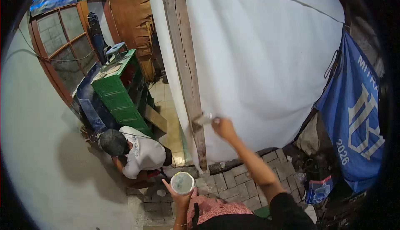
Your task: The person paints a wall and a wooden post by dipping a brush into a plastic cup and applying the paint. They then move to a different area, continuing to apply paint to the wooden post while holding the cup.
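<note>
A paintbrush (203, 119) is in my right hand (224, 128), its bristle end at the lower part of the upright wooden post (185, 59). Fingers are wrapped round the handle, and the brush looks slightly blurred. Low in front of my body, my left hand (181, 197) holds a round white tub (182, 183) from below and the side. Pale, greyish-green contents show inside the tub. White sheeting (258, 63) hangs right behind the post and along its left side.
A person in a white shirt (143, 153) crouches at the left by the pale wall (41, 146). Behind them stands a green cabinet (118, 92). A blue banner (354, 117) hangs at the right. Paving bricks (233, 178) cover the ground, with a plastic bag (319, 189) at the right.
</note>
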### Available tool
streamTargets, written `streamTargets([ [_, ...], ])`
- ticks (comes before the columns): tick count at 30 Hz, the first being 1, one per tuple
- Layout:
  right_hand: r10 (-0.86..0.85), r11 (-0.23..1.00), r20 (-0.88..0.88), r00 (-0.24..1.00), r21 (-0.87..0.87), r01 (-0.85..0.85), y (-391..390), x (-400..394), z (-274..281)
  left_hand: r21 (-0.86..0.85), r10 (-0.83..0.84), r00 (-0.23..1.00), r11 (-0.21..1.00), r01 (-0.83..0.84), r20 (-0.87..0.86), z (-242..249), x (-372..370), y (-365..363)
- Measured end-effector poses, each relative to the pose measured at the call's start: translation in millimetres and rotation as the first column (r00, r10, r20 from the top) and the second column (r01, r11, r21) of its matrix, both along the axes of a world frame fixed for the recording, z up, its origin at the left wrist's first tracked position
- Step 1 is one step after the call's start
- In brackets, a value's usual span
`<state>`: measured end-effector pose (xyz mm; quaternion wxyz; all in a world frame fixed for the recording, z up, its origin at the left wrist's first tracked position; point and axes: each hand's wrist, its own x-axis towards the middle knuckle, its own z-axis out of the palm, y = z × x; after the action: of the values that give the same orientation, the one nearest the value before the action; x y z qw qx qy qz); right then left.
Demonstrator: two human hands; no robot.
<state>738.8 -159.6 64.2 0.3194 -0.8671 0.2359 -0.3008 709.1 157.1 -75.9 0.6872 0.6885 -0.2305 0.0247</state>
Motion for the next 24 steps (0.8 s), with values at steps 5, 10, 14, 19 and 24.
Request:
streamTargets([
  [5,0.071,0.97,0.111,0.991,-0.241,-0.042,9,-7,223,0.037,0.103,0.993,0.994,-0.105,0.057,20,6,-1],
  [10,0.415,0.61,0.583,0.698,-0.748,0.262,-9,31,384,0.077,0.092,0.993,0.992,-0.097,0.069,2,24,-8],
  [14,0.405,0.731,0.713,0.572,-0.629,0.267,17,51,436,0.027,0.037,0.998,0.999,-0.038,0.056,8,41,-22],
  [19,0.239,0.819,0.753,0.613,-0.495,0.289,25,77,371,0.032,0.001,0.994,0.999,-0.004,0.11,17,63,-40],
  [24,0.144,0.98,0.747,0.649,-0.197,0.01,23,92,159,-0.03,0.013,0.997,1.0,-0.01,0.082,31,52,-42],
])
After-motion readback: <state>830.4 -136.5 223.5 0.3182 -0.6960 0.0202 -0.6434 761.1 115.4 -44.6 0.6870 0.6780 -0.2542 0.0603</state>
